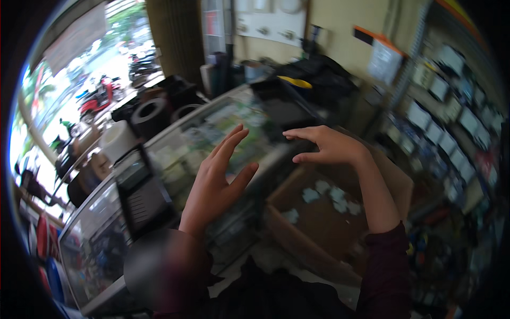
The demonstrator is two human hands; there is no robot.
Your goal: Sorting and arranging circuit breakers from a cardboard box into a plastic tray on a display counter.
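Both hands are raised in mid-air with nothing in them. My left hand [217, 179] is over the glass-topped display counter [163, 151], its thumb spread away from the other fingers. Facing it, my right hand [326, 147] has its fingers stretched to the left and its thumb apart below them. Beneath my right forearm is a large cardboard box [275, 217], open at the top. Several small pale pieces [338, 194] lie on its bottom; what they are is too blurred to tell. Packaged goods [235, 115] show blurrily through the counter glass.
On the counter stand a black tray-like device [141, 203] at left and a dark flat case [285, 105] at the far end. Rolls of material [149, 113] line its outer side. Shelves of packaged items [446, 135] rise at right. Motorbikes [97, 97] are parked outside.
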